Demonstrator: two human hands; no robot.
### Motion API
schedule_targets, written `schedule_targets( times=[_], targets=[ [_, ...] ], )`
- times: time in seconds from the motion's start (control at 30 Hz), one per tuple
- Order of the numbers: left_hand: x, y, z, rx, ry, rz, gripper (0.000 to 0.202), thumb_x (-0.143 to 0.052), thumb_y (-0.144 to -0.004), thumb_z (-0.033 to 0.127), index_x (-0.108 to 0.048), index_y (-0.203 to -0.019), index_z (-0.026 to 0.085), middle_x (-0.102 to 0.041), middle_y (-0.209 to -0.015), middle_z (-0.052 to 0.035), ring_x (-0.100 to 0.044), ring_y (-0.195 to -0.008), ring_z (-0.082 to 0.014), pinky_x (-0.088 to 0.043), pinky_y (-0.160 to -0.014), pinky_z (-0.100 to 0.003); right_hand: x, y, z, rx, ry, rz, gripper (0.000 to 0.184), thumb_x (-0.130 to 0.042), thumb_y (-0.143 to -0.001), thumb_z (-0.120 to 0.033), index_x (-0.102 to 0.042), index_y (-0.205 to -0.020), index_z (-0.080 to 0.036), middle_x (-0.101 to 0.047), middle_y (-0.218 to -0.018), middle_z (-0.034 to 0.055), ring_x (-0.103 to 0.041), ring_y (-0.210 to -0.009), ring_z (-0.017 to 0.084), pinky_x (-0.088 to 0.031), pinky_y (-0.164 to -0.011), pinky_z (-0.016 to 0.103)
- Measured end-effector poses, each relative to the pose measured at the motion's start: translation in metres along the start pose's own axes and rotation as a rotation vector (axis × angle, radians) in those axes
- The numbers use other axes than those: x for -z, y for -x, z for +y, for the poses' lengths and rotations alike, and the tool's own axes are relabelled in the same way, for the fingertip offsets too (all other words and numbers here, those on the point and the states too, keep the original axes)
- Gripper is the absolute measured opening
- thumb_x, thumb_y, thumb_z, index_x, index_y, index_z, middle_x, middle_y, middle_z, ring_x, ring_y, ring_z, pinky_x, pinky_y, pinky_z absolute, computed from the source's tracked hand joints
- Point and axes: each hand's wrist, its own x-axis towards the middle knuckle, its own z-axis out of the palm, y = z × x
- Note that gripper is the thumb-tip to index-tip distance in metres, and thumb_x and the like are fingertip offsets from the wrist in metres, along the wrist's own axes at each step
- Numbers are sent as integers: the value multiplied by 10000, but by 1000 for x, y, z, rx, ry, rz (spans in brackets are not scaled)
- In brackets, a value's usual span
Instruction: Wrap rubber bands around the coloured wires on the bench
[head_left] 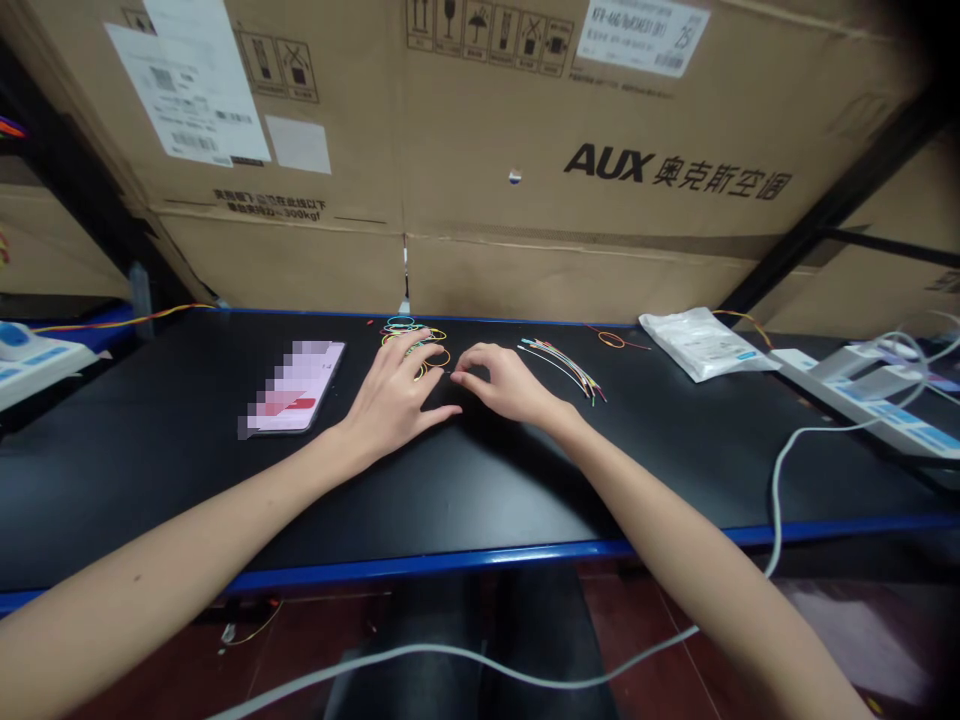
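Left hand (394,395) palm-down at the near edge of a tangle of thin coloured wire loops (412,342), its grip loosely spread, fingertips lying on the loops, with no clear hold on anything. Right hand (506,385) just beside it, palm-down on the worktop (465,500), its grip curled, thumb and forefinger almost meeting, any fine wire between them too small to tell. Right of that hand, a loose bunch of stripped multicoloured wires (562,365), apart from the loops; beyond, a short orange wire (611,340) and a white plastic bag (701,345). Left of the loops, a phone with a blurred screen (296,385) lying flat. Farther right, a white-and-blue device (862,395) and a white cable (776,490) trailing over the blue worktop edge. Behind everything, large cardboard boxes (600,150) printed AUX.
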Motion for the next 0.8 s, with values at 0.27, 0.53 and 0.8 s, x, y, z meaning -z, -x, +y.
schedule_targets(
  times=[0.27,0.53,0.8],
  targets=[
    [-2,1,-1,32,27,3,331,-749,-781,382,-708,-1031,169,-649,-1207,-161,-501,-1273,-370,-430,-1044,-575,-7,2,3,72,234,156,112,-733,-816,-269,-678,-785,-176,-681,-987,87,-577,-971,231,-496,-866,382],
    [-3,1,-2,-26,18,6,310,-720,-810,381,-699,-1030,164,-654,-1184,-154,-503,-1276,-358,-442,-1041,-553,-9,2,1,116,115,140,118,-661,-860,-177,-662,-742,-181,-703,-900,71,-600,-1022,225,-503,-897,371],
    [-4,0,-13,-42,88,29,313,-759,-774,316,-698,-1055,194,-683,-1148,-128,-537,-1246,-341,-445,-1039,-546,4,0,-7,24,-73,53,142,-605,-903,-239,-719,-831,-195,-747,-918,51,-669,-1008,211,-499,-922,371]
  ],
)
